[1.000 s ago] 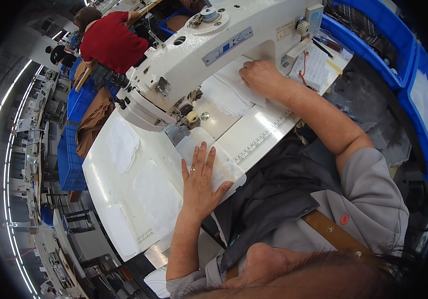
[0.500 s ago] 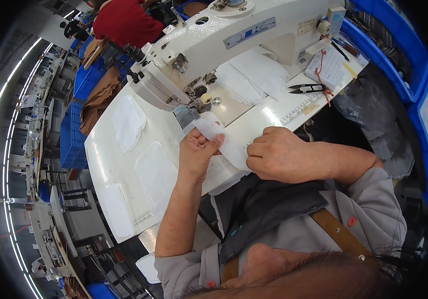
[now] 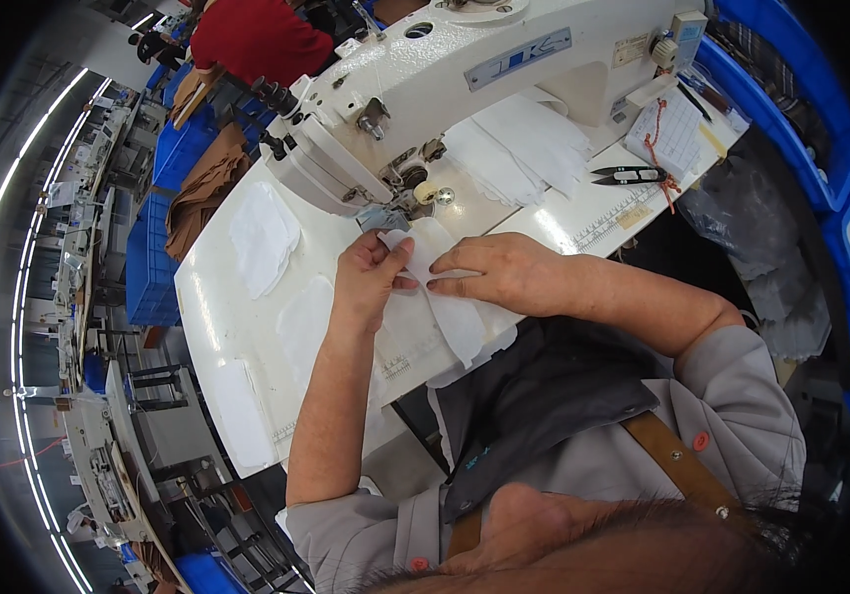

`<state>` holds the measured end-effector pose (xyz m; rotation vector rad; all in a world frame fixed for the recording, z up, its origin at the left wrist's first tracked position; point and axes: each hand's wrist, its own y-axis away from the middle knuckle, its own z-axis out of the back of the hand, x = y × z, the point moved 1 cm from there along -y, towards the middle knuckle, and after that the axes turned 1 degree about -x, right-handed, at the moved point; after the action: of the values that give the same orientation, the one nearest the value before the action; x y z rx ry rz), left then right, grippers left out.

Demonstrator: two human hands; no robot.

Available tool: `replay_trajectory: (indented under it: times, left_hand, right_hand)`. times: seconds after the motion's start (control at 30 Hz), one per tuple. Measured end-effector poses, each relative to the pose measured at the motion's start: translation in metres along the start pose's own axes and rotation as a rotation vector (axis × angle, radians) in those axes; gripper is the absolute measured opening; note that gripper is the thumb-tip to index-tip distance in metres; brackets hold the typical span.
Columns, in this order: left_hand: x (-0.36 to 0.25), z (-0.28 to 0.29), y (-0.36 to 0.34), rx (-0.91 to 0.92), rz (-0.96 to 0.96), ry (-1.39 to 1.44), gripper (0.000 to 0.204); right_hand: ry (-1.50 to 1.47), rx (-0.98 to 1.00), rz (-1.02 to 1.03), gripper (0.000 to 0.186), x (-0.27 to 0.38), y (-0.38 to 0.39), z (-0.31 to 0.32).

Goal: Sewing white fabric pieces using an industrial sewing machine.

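Note:
My left hand point(image 3: 374, 275) pinches a white fabric strip point(image 3: 453, 322) at its upper end, just below the sewing machine's needle area point(image 3: 403, 183). My right hand point(image 3: 486, 272) has its fingers extended and slightly apart, touching the strip from the right; its thumb is hidden. The strip hangs toward the front edge of the white table point(image 3: 212, 356). Behind my hands, a pile of white pieces point(image 3: 509, 148) lies under the machine arm point(image 3: 425, 74). Black thread snips point(image 3: 626, 176) rest to the right.
More white pieces point(image 3: 259, 238) lie on the table's left. A notepad point(image 3: 672, 139) sits at the right end. Blue bins point(image 3: 150, 262) and brown pieces point(image 3: 202, 193) stand beyond the left edge, more bins point(image 3: 781, 124) at right. A co-worker in red point(image 3: 252, 40) works behind the machine.
My left hand has lifted off the table and holds the strip. My right hand came down from under the machine arm to the strip. The snips now show on the table.

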<state>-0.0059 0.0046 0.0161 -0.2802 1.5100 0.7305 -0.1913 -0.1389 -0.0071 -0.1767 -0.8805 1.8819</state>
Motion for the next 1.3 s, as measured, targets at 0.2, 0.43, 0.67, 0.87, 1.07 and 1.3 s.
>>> replay_trajectory:
  times: [0.2,0.43,0.67,0.87,1.07,1.3]
  left_hand:
    - [0.010,0.002,-0.037,-0.089,-0.249,-0.500,0.020]
    - [0.015,-0.007,-0.044,-0.073,-0.225,-0.563,0.019]
    - [0.014,-0.008,-0.042,-0.089,-0.238,-0.585,0.016]
    - [0.014,-0.010,-0.042,-0.111,-0.258,-0.595,0.017]
    - [0.017,-0.011,-0.039,-0.146,-0.344,-0.661,0.018]
    - [0.011,-0.027,0.002,-0.202,-0.973,-1.235,0.026]
  right_hand:
    - [0.069,0.032,-0.065,0.039,-0.006,0.010,-0.005]
    - [0.162,0.048,-0.043,0.040,-0.007,0.014,-0.004]
    - [0.153,0.023,-0.058,0.038,-0.005,0.013,-0.005]
    - [0.170,0.052,-0.072,0.038,-0.006,0.014,-0.006]
    - [0.153,0.092,-0.103,0.035,-0.006,0.013,-0.006]
    - [0.138,0.106,-0.119,0.035,-0.008,0.015,-0.008]
